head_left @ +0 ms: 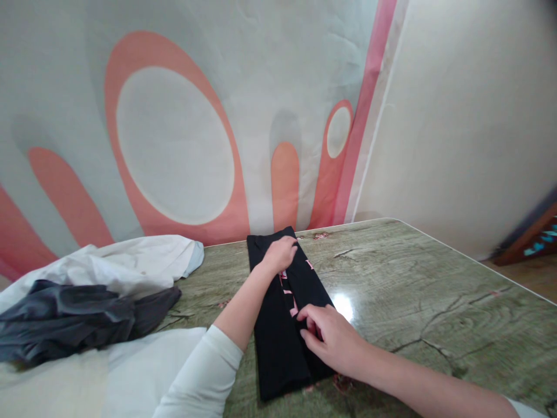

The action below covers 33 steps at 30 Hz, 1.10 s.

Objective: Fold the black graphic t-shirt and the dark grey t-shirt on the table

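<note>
A black garment with pink print [276, 348] lies folded into a long strip on the table, its two long sides brought towards the middle. Pink lettering shows in the narrow gap between them. At the far end, my left hand [281, 254] rests on the cloth with its fingers bent together at the inner edge of the right-hand fold. Nearer to me, my right hand [328, 338] has its fingers curled and thumb tucked in, gripping that same fold. The exact fingertip contact of my left hand is partly hidden.
To the left lies a heap of white cloth [130, 264] with a crumpled dark grey garment [78, 319] and pale fabric [148, 371] nearer me. The wood-patterned table [391, 290] meets a printed wall sheet [256, 87] at the back. Its right edge slants towards me.
</note>
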Available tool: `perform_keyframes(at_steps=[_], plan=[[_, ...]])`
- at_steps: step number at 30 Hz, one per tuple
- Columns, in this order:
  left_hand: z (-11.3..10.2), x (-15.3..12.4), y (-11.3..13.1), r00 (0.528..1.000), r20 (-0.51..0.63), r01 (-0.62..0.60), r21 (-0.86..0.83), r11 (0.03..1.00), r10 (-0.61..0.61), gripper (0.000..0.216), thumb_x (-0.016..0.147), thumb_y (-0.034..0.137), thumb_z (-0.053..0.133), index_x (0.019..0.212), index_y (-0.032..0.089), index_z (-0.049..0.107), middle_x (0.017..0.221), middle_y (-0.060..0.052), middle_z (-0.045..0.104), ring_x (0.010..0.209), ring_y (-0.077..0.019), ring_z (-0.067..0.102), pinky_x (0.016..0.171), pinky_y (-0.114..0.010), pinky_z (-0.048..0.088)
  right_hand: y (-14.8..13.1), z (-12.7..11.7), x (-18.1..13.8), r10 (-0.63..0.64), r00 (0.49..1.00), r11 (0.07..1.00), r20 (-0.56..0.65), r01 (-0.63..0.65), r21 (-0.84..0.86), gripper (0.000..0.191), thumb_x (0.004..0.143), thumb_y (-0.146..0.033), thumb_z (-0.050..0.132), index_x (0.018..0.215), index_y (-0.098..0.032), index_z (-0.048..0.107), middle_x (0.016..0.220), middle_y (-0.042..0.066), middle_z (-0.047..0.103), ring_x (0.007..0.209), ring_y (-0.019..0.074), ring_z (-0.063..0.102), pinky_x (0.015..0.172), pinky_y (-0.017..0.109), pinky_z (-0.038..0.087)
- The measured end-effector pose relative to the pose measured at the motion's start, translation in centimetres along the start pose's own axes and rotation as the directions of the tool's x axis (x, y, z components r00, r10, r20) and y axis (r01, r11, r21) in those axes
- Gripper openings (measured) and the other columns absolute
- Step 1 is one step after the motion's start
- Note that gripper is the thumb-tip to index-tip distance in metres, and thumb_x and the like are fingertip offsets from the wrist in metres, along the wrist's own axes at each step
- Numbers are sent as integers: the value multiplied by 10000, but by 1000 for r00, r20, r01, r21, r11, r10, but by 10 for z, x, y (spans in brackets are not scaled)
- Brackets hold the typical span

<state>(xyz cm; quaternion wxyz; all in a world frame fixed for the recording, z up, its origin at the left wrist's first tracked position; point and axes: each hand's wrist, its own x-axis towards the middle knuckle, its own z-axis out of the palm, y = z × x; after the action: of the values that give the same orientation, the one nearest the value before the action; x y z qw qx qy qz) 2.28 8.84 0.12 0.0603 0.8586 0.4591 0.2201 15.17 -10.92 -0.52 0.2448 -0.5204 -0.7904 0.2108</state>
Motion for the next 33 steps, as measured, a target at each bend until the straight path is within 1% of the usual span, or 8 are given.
perform_keyframes(at_steps=[3,6,8,12,16,20,27,33], plan=[[19,-7,22,989,129,-82,26,996,78,427,842,416,442,1180,161,497,1298,-104,463,1215,-218,391,1015,-339,262,-1,0,-2,-3,1000,1000,-4,3,4,166,746,-169,520,898,-214,572,667,-40,574,618,117,499,668,260,324],[32,-16,31,970,242,-66,141,988,30,634,863,534,291,1309,89,361,1413,-159,275,1305,-259,236,1050,-412,168,3,-6,2,-19,1000,999,-21,20,49,146,768,-165,491,879,-206,577,673,-28,590,628,124,519,640,249,349],[36,-20,31,959,282,-62,196,979,4,677,870,551,216,1346,78,302,1436,-153,216,1322,-257,187,1057,-410,146,14,-14,12,-34,997,997,-69,38,62,156,789,-157,459,875,-196,583,712,-10,607,646,127,538,636,246,374],[37,-21,27,963,269,-89,227,970,25,615,890,481,200,1353,89,298,1432,-135,238,1317,-245,204,1053,-410,154,59,-30,52,-56,979,996,-196,41,-81,203,789,-115,446,876,-172,620,887,44,629,832,158,563,777,292,407],[34,-21,25,971,228,-131,262,956,71,509,902,382,204,1330,152,354,1410,-82,312,1304,-230,236,1063,-447,92,103,-34,89,-93,979,978,-181,56,-199,280,809,-83,411,952,-155,641,1017,73,634,982,169,543,894,335,386],[30,-22,22,970,226,-157,280,947,94,479,893,343,228,1322,184,371,1406,-54,325,1299,-238,243,1060,-489,41,114,-31,104,-223,966,960,-130,194,-204,334,841,-114,381,1089,-144,604,1158,89,591,1087,181,507,965,377,363],[31,-22,19,956,290,-109,225,968,41,502,891,391,233,1360,224,302,1444,-31,236,1312,-239,216,1055,-506,54,112,-26,92,-299,954,938,-11,292,-186,387,851,-134,376,1204,-159,535,1280,97,498,1209,209,418,1018,432,330],[36,-21,16,959,283,-92,205,975,31,514,895,422,219,1369,232,281,1450,-23,215,1322,-232,189,1057,-494,68,106,-34,43,-334,936,917,112,350,-192,510,800,-53,355,1281,-189,457,1338,80,429,1258,198,346,1042,436,306]])
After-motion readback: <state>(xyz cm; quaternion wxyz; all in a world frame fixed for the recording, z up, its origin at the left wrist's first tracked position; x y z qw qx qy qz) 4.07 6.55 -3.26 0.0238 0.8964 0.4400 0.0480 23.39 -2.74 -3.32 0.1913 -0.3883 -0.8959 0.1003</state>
